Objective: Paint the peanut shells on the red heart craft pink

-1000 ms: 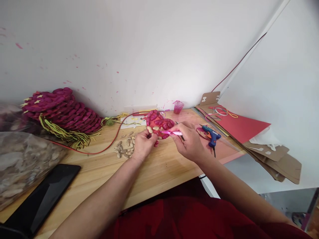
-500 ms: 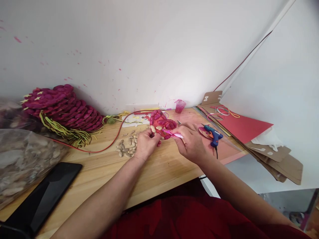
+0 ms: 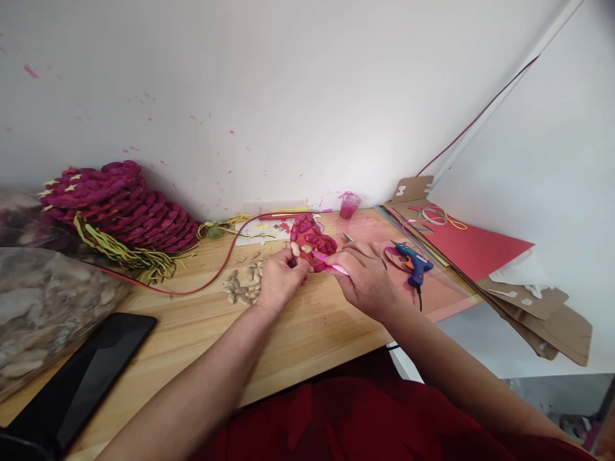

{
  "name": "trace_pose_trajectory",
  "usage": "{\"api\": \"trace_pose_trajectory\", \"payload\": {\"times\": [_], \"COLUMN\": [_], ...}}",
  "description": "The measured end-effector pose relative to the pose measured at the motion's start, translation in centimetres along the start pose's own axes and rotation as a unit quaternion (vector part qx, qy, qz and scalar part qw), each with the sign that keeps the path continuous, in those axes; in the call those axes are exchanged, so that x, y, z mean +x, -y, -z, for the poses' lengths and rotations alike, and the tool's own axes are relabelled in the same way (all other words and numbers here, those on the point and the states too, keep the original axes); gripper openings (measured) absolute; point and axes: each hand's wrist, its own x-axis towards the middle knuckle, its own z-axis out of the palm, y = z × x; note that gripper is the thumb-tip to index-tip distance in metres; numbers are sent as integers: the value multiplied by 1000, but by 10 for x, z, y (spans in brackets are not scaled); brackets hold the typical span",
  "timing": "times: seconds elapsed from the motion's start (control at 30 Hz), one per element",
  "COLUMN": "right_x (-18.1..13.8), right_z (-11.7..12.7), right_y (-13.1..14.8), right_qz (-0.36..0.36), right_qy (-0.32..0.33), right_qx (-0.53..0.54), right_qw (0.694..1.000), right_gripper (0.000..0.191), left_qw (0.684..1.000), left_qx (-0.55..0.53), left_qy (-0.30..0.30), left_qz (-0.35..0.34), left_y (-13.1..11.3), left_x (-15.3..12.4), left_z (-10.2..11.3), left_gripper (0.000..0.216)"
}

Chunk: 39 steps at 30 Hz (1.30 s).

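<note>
A small red craft piece (image 3: 310,242) covered with magenta-painted shells lies at the middle of the wooden table (image 3: 298,326); a few shells on it are unpainted. My left hand (image 3: 280,280) grips its near left edge, fingers closed on it. My right hand (image 3: 366,276) pinches a pink brush (image 3: 331,264) whose tip touches the piece. A little heap of plain shells (image 3: 243,287) lies just left of my left hand.
A stack of magenta shell pieces with green strings (image 3: 120,214) stands at the back left. A clear bag of shells (image 3: 43,307) and a black tablet (image 3: 81,378) lie near left. A paint cup (image 3: 348,205), a blue glue gun (image 3: 414,264), red paper (image 3: 473,246) and cardboard (image 3: 552,320) are on the right.
The view has drifted a little. My right hand has drawn the brush slightly down and left across the piece. My left hand stays on the piece's edge.
</note>
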Motion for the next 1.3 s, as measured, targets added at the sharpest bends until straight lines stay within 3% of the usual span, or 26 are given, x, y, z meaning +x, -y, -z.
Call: {"api": "trace_pose_trajectory", "payload": {"times": [0.53,0.7,1.3], "right_x": [-9,-7,-8], "right_z": [-10,-12,-16], "right_y": [-10,-15,-22], "right_qz": [-14,-25,-7], "right_qy": [3,-33,-2], "right_qx": [50,75,89], "right_qw": [999,996,996], "right_gripper": [7,9,7], "left_qw": [998,998,998], "left_qx": [-32,-21,10], "left_qy": [-14,0,-3], "left_qz": [46,51,64], "left_y": [-1,0,4], "left_x": [4,3,5], "left_z": [4,4,4], "left_gripper": [15,15,18]}}
